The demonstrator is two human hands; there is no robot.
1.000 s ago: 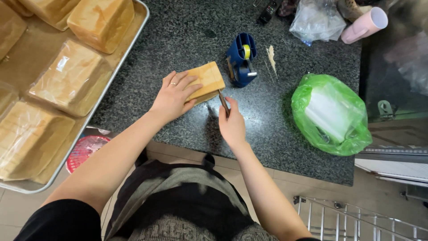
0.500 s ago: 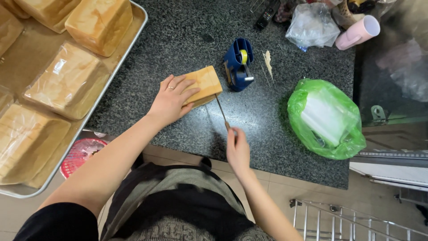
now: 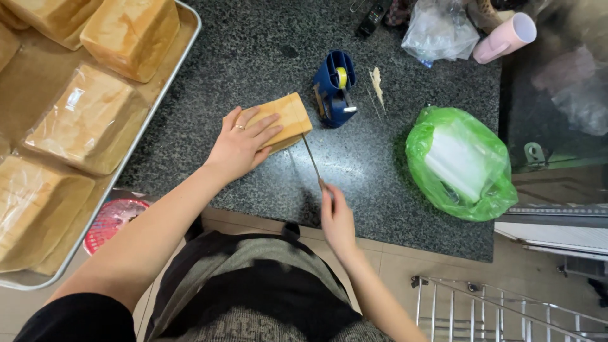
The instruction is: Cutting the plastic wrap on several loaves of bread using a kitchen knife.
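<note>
1. While the big metal tray point(image 3: 170, 88) of loaves, some bare and some bagged in clear plastic, takes up the left side, the work itself sits in the middle of the dark speckled tabletop point(image 3: 266, 44), so there is elbow room on both sides for a long, level stroke.
2. Cutting goes best if the loaf point(image 3: 292, 115) sits flat and square on the tabletop, as it does now, with its right end facing the blade.
3. Steadying comes from the left hand point(image 3: 242, 140), which lies spread and flat on top of the loaf; my judgement is that it should press only lightly, since soft bread squashes, and keep its fingertips back from the cut end.
4. Sawing comes from the right hand point(image 3: 335, 218), which is clenched round the handle of the knife point(image 3: 311, 158) near the tabletop's front edge; the thin blade reaches up to the loaf's right end, and whether it is in the crumb I cannot tell.
5. Watch the blue tape dispenser point(image 3: 334, 90) just beyond the loaf, as it stands close to the blade's tip.
6. Nothing else crowds the stroke: the green bag point(image 3: 462, 161) lies well to the right.
</note>
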